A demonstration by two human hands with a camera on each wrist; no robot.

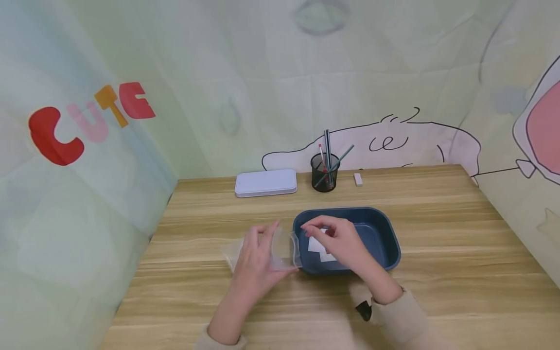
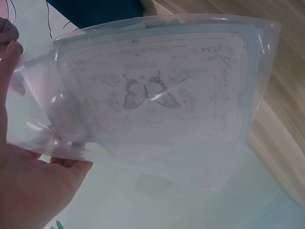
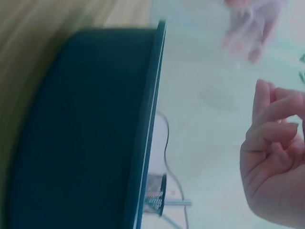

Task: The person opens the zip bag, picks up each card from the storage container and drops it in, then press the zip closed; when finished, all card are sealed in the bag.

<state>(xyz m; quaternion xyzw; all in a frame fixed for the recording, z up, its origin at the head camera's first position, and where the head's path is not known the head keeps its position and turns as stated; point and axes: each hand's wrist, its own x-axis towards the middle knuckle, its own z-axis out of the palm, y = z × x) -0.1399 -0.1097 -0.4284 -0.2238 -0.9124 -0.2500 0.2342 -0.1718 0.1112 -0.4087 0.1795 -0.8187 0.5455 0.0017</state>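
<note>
My left hand (image 1: 255,260) grips a clear plastic bag (image 1: 282,250) near its mouth, fingers at the upper edge and thumb at the lower. Inside the bag lie pale sheets (image 2: 147,95), the front one printed with a butterfly and a fine border. Over the left part of a dark blue basin (image 1: 379,238) hovers my right hand (image 1: 339,238). Its fingers are curled and the thumb tip meets the index finger, with nothing visible between them. White square papers (image 1: 316,245) lie in the basin below it, partly hidden by that hand.
Along the back of the wooden table (image 1: 197,209) stand a white flat case (image 1: 266,183), a black mesh pen holder (image 1: 323,180) with several pens, and a small white eraser (image 1: 358,179). Printed cloth (image 1: 210,97) hangs behind and at both sides.
</note>
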